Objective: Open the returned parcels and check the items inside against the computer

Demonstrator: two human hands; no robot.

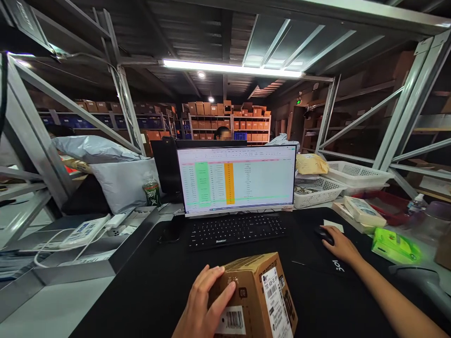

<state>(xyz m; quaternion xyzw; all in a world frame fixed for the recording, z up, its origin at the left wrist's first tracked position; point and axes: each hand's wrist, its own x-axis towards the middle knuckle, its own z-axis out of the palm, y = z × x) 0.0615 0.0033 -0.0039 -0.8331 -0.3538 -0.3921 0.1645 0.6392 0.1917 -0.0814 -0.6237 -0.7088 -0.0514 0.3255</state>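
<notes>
My left hand (206, 300) grips the near left side of a brown cardboard box (252, 281), its thumb and fingers pressed against the cardboard. The box stands tilted on the black desk mat (141, 286) at the front edge of the view. A white shipping label (276, 303) covers part of its right face, and a barcode sticker (233, 320) is on the face by my hand. Over on the right, my right hand (338, 244) is wrapped over a black computer mouse (324, 234). Between my hands and the monitor (236, 180), which shows a spreadsheet, lies a black keyboard (237, 231).
A grey tray (137, 239) with cables and a power strip lies left, near a bottle (151, 190) and grey plastic mailers (123, 183). White baskets (319, 192), a green packet (396, 246) and a barcode scanner (423, 281) are right. Behind the monitor, a person (222, 134) is partly hidden.
</notes>
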